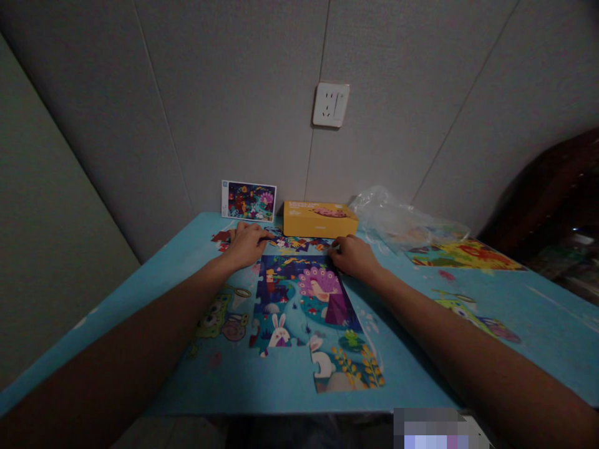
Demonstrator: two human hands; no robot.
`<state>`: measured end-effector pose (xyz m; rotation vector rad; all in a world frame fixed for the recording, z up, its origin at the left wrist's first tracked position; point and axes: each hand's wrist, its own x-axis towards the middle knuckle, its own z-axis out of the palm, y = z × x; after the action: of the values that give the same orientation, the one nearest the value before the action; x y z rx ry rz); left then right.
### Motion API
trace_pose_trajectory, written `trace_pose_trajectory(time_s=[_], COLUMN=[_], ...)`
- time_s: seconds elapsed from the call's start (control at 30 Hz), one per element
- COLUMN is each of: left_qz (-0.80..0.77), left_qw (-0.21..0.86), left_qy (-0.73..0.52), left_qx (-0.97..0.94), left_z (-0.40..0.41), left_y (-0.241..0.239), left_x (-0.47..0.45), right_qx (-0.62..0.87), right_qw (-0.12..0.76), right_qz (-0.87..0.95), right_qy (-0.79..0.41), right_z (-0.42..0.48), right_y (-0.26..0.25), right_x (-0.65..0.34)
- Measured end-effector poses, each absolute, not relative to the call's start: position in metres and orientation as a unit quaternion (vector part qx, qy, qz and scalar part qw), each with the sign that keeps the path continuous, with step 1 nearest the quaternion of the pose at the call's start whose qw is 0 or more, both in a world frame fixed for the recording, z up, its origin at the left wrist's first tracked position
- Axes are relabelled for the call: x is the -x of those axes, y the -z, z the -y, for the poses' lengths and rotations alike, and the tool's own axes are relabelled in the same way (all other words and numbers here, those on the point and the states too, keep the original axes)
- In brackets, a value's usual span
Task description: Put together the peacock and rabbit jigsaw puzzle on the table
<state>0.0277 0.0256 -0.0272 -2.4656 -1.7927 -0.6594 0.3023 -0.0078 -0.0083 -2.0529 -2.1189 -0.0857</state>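
Joined puzzle section, one: flat on a blue table cover; clock centre for our list. Peacock near 12 o'clock, rabbit at 8, edge stepped at 7.

Loose puzzle pieces, several: jumbled at 12 o'clock, between the section and a yellow box.

Left hand: at 11 o'clock, palm down over the left part of the loose pieces, fingers bent and somewhat parted; we cannot tell whether it has hold of one.

Right hand: at 1 o'clock, by the pieces' right end, fingers curled inward; any grip is hidden from us.

Picture card, one: standing at 11 o'clock.

Clear plastic bag, one: between 1 and 2 o'clock.

Second puzzle, orange and yellow: at 2 o'clock.

Handling note: we judge light fingertips best, sliding pieces flat and singly, checking colours against the card, and keeping both wrists off the joined section so its seams stay tight.
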Motion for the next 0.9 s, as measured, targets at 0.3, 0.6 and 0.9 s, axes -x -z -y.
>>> trace_pose_trajectory(time_s=[0.3, 0.6, 0.9], left_qz=[0.478, 0.545, 0.570], left_qw=[-0.024, 0.002, 0.030], left_qy=[0.141, 0.127, 0.111], left_qx=[0.867, 0.829, 0.814], left_z=[-0.0257, -0.0237, -0.0201], left_y=[0.0333, 0.0278, 0.0266], left_x=[-0.0275, -0.0265, -0.0293], right_qx=[0.686, 0.684, 0.683], right_qw=[0.101, 0.097, 0.095], right_qz=[0.720, 0.722, 0.724], right_qy=[0.029, 0.030, 0.030], right_z=[0.0101, 0.0083, 0.0074], right_y=[0.0081, 0.0087, 0.0096], right_x=[-0.3018, -0.3037, -0.3038])
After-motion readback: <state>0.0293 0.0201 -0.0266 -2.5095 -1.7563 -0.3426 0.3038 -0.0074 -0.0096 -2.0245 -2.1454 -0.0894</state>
